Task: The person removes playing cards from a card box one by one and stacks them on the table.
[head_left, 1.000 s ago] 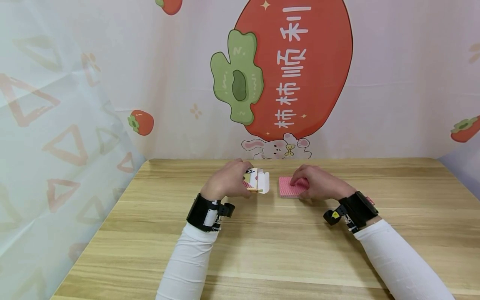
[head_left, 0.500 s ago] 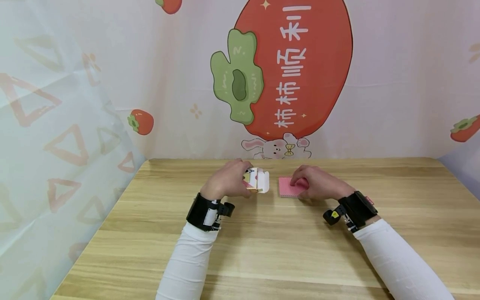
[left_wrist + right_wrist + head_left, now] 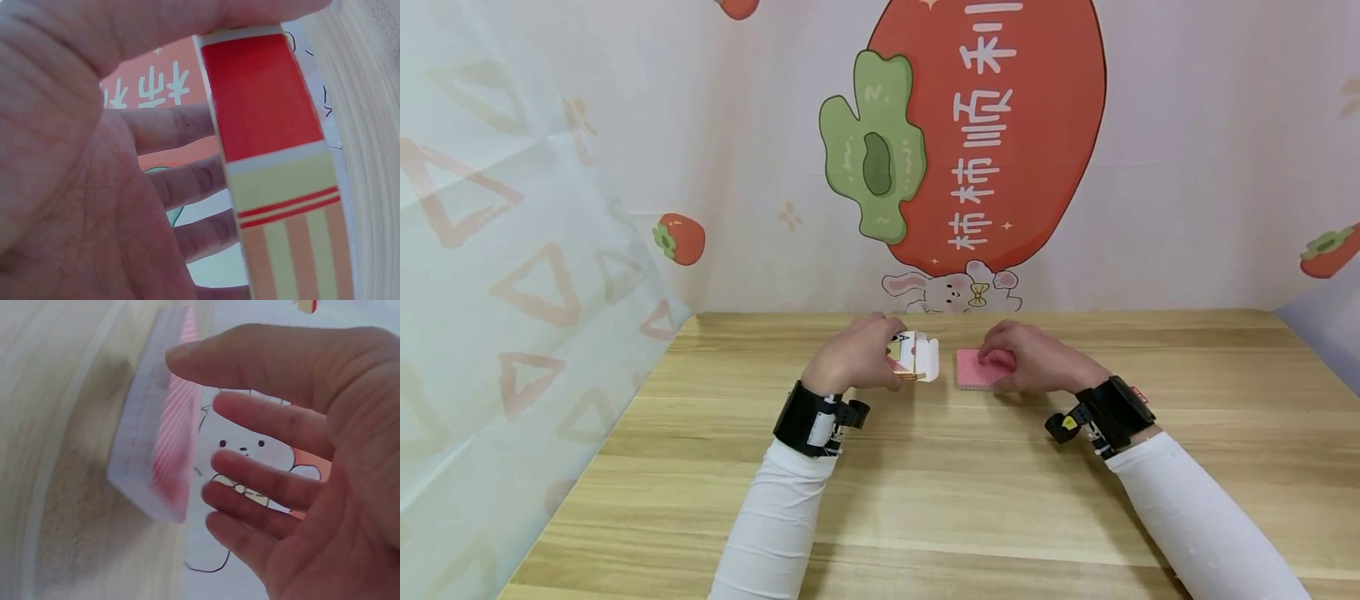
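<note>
The left hand (image 3: 853,357) grips a glossy box (image 3: 905,356), striped only in its wrist view; there's the right hand (image 3: 1037,358), loosely bent round nothing, at the block-shaped deck (image 3: 972,368).

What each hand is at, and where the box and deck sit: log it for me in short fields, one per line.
Left hand: grips the card box between thumb and fingers
Box flap: white, open, on the side facing the deck
Deck position: flat on the table, pink patterned side up, apart from the box
Right hand: over the deck, not visibly gripping; contact unclear
Backdrop: white, with a large red fruit print
</note>
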The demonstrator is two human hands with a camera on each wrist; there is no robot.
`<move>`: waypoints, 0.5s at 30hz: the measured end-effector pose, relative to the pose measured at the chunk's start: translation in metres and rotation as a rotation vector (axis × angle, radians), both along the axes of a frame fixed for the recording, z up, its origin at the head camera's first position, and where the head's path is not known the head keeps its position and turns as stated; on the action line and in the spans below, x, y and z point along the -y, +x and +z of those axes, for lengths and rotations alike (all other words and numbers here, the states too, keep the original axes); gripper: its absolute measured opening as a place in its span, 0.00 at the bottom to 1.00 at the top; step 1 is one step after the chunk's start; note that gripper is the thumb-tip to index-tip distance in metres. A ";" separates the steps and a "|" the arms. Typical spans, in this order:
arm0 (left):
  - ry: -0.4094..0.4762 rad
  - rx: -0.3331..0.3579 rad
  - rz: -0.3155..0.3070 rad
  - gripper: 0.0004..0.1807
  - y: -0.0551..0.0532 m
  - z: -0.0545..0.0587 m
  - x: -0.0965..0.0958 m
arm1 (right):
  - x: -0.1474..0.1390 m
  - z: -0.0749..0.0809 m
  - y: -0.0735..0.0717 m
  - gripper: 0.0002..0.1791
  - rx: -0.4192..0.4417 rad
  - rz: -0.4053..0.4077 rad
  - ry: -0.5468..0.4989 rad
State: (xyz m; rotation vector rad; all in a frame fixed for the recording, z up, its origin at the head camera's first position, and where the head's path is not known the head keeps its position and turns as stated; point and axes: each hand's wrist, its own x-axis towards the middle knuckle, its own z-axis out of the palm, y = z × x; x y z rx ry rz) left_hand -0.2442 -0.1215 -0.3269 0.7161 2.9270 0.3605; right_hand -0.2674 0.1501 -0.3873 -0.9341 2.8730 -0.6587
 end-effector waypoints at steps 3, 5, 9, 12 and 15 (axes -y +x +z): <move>0.004 0.001 -0.001 0.36 0.000 0.001 -0.002 | 0.003 0.006 0.003 0.22 -0.043 -0.015 -0.073; 0.011 -0.002 -0.004 0.36 0.001 0.001 -0.003 | 0.008 0.011 0.007 0.18 -0.088 -0.030 -0.162; 0.030 -0.023 -0.018 0.35 0.001 0.001 -0.005 | 0.021 0.028 0.022 0.10 -0.167 -0.034 -0.376; 0.044 -0.048 -0.027 0.34 0.002 0.000 -0.007 | 0.033 0.034 0.032 0.06 -0.185 -0.004 -0.462; 0.051 -0.073 -0.030 0.32 0.004 0.000 -0.008 | 0.043 0.034 0.038 0.06 -0.161 0.042 -0.474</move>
